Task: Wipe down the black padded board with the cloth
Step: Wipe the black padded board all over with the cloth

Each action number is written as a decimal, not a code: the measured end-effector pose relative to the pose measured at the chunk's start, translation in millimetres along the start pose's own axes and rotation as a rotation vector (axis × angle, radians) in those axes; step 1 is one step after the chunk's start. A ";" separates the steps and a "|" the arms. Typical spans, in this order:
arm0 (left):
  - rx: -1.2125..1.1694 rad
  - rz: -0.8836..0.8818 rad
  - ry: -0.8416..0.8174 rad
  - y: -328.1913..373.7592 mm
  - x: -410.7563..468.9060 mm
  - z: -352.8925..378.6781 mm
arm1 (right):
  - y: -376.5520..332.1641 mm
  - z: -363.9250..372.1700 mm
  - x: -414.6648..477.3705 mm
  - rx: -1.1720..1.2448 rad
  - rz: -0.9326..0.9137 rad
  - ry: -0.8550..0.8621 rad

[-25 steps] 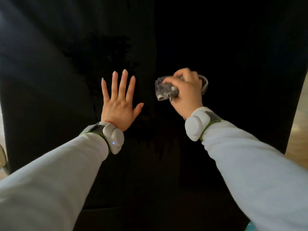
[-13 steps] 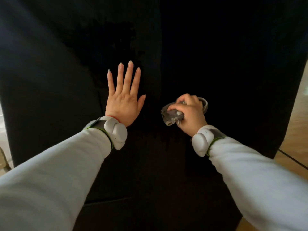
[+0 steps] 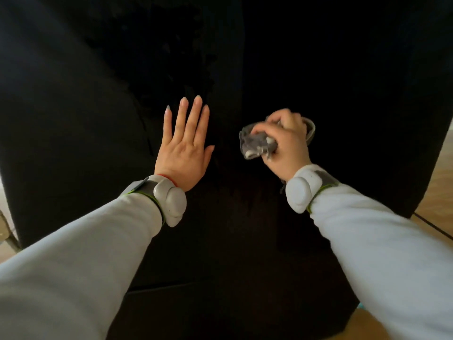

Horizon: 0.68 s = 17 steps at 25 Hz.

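Black padded board (image 3: pixel 343 69): left hand (image 3: pixel 182 153) flat on it, grip apart; right hand (image 3: pixel 288 146) grip clamped on crumpled grey cloth (image 3: pixel 256 143).

Head view, downward, close over board (image 3: pixel 73 119)

- The left hand (image 3: pixel 182 153) lies flat, palm down, fingers straight and close together, thumb angled out to the side.
- The right hand (image 3: pixel 288 146) is curled, gripping a bunched cloth (image 3: pixel 257 143).
- Both arms reach forward, the hands side by side and apart.
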<state>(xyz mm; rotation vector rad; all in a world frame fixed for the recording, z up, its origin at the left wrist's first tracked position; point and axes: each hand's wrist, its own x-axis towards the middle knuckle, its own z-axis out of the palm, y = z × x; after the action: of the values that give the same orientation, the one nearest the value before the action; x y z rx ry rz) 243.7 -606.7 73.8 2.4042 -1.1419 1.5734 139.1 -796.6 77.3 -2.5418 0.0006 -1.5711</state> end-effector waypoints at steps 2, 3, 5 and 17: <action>-0.057 -0.015 0.000 2.2 -1.0 -3.6 | 7.3 6.9 -36.0 -0.011 -0.048 -0.140; -0.074 -0.002 -0.007 4.6 -4.1 -3.9 | 9.1 8.0 -51.2 -0.030 -0.052 -0.205; -0.051 0.053 -0.037 8.1 -15.9 -0.3 | 8.5 2.7 -61.5 -0.027 -0.036 -0.254; -0.044 0.031 -0.048 13.0 -23.1 6.8 | 3.6 10.9 -36.8 0.007 0.038 -0.054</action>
<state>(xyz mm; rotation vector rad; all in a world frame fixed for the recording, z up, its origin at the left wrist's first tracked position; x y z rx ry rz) 236.2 -606.3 47.4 2.4199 -1.2150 1.4908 132.5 -795.8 39.3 -2.5620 0.0374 -1.4862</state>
